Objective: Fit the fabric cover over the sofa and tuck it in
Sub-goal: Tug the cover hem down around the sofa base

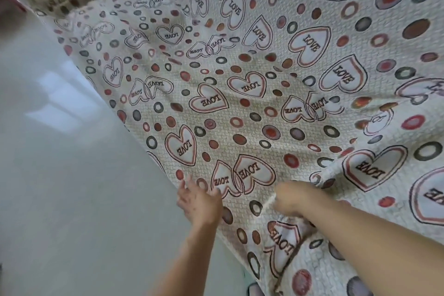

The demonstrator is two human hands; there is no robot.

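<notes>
The cover (pixel 240 67), a quilted cloth printed with hearts and rings, is spread across most of the frame from the upper left to the lower right, over what is presumably the sofa, which is hidden beneath it. It is judged soft and limp, fairly light and not slippery; it would sag and crease wherever it is not held, so it is best taken at the hem or in a gathered fold. The left hand (pixel 199 202), low at the centre of the frame, is laid on the cover's edge with fingers spread, nothing pinched. The right hand (pixel 292 197), just beside it, is closed on a bunched ridge of cover. Pale floor (pixel 60 175) fills the lower left
</notes>
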